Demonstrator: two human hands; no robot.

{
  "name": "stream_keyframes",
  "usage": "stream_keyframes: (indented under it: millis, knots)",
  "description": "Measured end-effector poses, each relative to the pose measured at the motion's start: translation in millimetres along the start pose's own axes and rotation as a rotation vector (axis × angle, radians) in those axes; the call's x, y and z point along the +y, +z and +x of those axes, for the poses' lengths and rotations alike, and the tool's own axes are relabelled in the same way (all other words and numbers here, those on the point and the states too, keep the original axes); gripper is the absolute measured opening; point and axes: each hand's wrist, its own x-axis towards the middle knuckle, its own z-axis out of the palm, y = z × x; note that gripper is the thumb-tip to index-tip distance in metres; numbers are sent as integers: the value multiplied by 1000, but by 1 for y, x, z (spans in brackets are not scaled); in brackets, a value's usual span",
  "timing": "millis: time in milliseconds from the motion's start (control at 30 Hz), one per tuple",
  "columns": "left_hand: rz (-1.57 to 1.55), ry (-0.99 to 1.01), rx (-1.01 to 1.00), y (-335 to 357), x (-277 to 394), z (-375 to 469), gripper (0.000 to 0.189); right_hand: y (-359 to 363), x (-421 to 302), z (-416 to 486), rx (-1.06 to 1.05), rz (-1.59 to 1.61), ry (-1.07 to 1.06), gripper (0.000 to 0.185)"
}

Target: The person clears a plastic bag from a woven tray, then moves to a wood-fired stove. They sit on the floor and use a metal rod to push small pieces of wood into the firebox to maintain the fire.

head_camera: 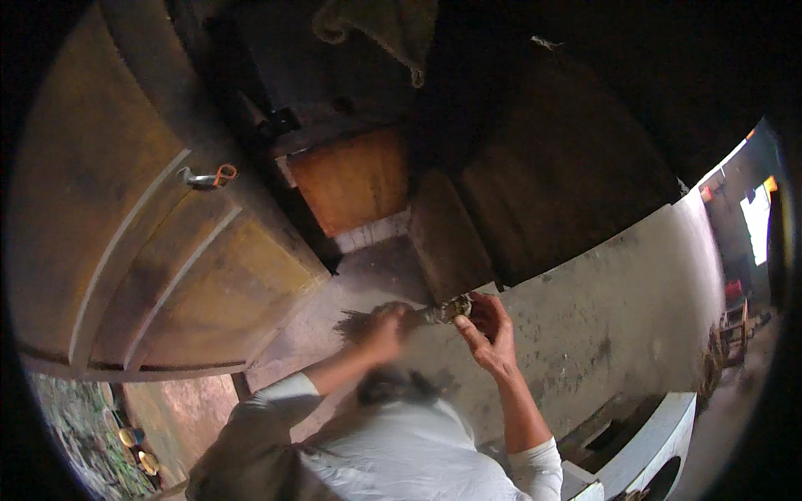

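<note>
My left hand (390, 325) is blurred and closed around a bundle of thin dark stalks (354, 325), whose loose ends fan out to the left. My right hand (492, 335) pinches a crumpled, pale greenish clump (456, 307) between thumb and fingers. A blurred stretch lies between the two hands, so I cannot tell whether clump and stalks are one piece. Both hands are raised in front of my chest, over a stained grey wall or floor surface (564, 325).
Wooden door panels (250, 269) stand at left, with a metal latch with an orange loop (210, 178). An orange-brown board (351, 181) is ahead, below a dark hanging cloth (388, 31). A white-edged masonry structure with openings (651, 438) is at lower right. Yellow vessels (148, 462) sit outside.
</note>
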Motion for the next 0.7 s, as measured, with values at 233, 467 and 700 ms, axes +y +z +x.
stream_keyframes:
  millis: [233,467,700]
  knots:
    - [-43,31,-138,-25,4,15,32,9,-13,-4,219,-533,-454,67]
    - [126,485,-485,7,62,42,30,-30,46,-59,-95,-1061,-244,53]
    - [145,728,-994,115,122,52,44,-84,129,-144,-12,-880,278,40]
